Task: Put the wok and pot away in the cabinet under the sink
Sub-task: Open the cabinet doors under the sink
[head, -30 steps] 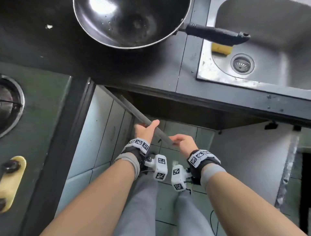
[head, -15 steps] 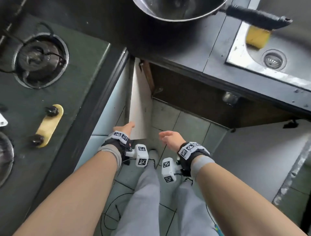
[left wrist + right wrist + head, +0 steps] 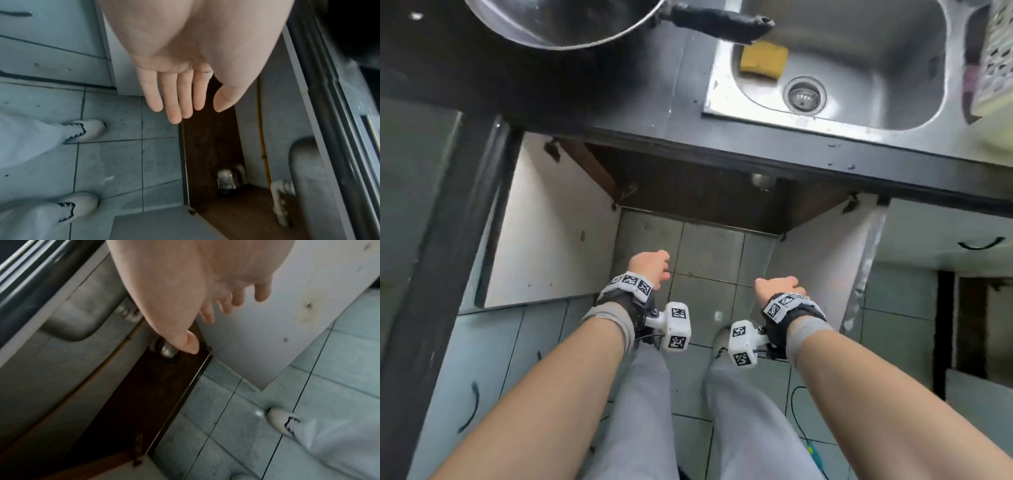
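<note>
The steel wok (image 3: 558, 20) sits on the dark counter at the top left, and its black handle (image 3: 719, 22) reaches out over the sink. No pot shows on the counter. Below the sink, the cabinet (image 3: 698, 195) stands with both doors swung wide. My left hand (image 3: 652, 265) hangs in front of the opening with straight fingers (image 3: 174, 104) and holds nothing. My right hand (image 3: 777, 286) hangs beside it, its fingers (image 3: 262, 292) loose and empty, close to the right door (image 3: 267, 324).
The white left door (image 3: 551, 226) and the right door (image 3: 828, 263) flank the opening. A shiny metal vessel (image 3: 230, 180) and a white drain pipe (image 3: 281, 204) stand inside on the brown floor. In the sink (image 3: 876, 96) lies a yellow sponge (image 3: 763, 60). My feet (image 3: 86, 129) are on grey tiles.
My left hand pushed the left door fully aside and let go of it. Both hands now hang free in front of the cabinet, which shows both doors wide.
</note>
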A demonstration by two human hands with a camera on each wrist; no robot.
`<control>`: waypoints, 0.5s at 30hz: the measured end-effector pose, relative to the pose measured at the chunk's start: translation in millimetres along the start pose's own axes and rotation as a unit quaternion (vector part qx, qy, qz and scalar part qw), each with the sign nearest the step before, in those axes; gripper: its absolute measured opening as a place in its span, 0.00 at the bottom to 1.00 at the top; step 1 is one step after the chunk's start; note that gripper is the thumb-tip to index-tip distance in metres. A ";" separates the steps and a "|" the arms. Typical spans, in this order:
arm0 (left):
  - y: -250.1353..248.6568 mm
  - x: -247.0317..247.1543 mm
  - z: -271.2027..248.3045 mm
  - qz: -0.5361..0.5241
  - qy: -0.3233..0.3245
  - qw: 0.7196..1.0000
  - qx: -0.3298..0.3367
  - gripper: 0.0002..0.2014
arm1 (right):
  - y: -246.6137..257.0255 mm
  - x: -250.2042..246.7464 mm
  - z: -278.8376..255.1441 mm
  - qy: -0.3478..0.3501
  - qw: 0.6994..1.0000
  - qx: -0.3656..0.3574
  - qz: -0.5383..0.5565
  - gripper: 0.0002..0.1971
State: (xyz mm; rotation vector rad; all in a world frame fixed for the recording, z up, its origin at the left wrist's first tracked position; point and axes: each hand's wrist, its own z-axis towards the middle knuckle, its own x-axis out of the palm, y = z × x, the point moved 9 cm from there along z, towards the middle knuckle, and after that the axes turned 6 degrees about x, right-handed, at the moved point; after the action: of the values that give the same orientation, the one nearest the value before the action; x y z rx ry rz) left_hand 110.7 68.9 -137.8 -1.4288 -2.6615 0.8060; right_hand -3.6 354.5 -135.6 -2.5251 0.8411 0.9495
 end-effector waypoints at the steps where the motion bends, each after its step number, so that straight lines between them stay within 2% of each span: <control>1: -5.8 18.0 0.3 0.016 0.003 1.000 0.013 0.10 | -14.9 -17.5 13.8 -0.024 0.999 0.022 0.010 0.31; 8: -12.5 125.9 -5.6 0.101 0.100 0.989 0.045 0.05 | -58.7 -45.5 59.1 -0.062 0.996 0.043 0.046 0.31; 10: -16.1 135.2 -6.9 0.094 0.096 0.990 0.047 0.08 | -64.9 -53.1 65.8 -0.057 0.996 0.056 0.044 0.31; 12: -24.0 134.1 -8.7 0.081 0.079 0.992 0.057 0.08 | -49.6 -54.8 67.1 -0.026 0.999 0.021 0.041 0.29; 15: -42.8 119.0 -11.5 0.051 0.071 0.994 0.064 0.07 | 9.0 -55.5 45.1 0.013 0.995 -0.087 0.041 0.22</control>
State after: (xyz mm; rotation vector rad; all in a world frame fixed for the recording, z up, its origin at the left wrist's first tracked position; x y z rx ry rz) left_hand 11.1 147.7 -135.2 -1.5390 -2.4046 0.8326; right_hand -65.1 391.9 -131.7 -2.6727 0.9134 1.0610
